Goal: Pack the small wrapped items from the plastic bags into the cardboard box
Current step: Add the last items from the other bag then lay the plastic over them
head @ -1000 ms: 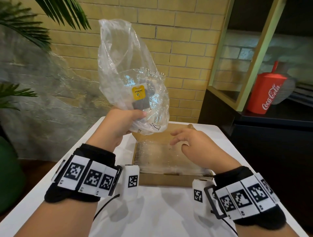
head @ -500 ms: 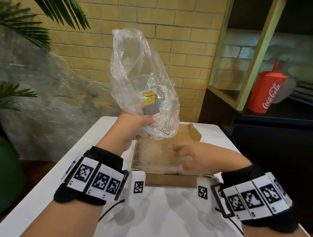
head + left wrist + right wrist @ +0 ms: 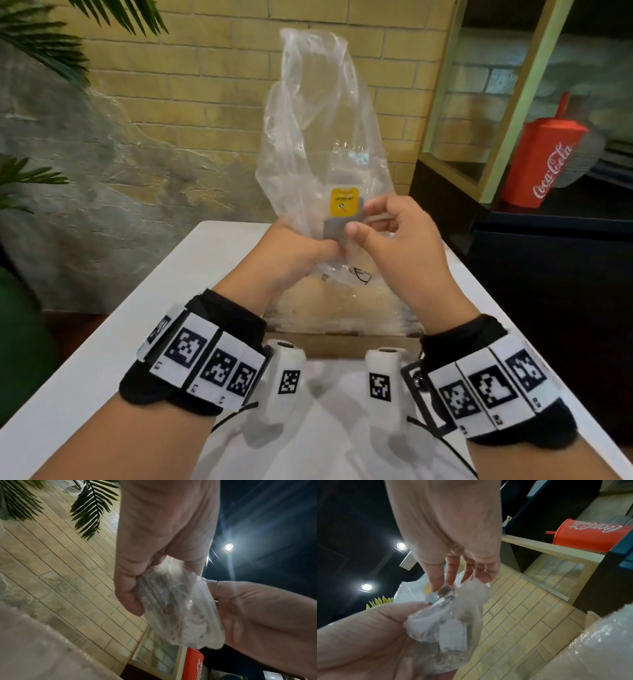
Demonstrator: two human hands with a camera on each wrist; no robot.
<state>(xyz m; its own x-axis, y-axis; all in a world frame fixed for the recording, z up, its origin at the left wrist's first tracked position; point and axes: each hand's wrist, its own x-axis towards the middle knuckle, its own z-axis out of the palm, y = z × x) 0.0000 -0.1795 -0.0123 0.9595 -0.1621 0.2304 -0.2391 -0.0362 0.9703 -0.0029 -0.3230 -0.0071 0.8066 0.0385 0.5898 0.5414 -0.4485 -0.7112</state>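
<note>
1. While left hand (image 3: 294,253) grips the plastic bag (image 3: 318,137) bottom, fingers curled, bag stands upright above cardboard box (image 3: 342,344), 12 o'clock on tabletop (image 3: 102,359).
2. Right hand (image 3: 397,236) fingers pinch the wrapped item (image 3: 344,205) through the plastic.

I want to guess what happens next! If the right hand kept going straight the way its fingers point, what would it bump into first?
Almost surely the plastic bag: the right hand already pinches it, by the yellow-labelled item inside.
</note>
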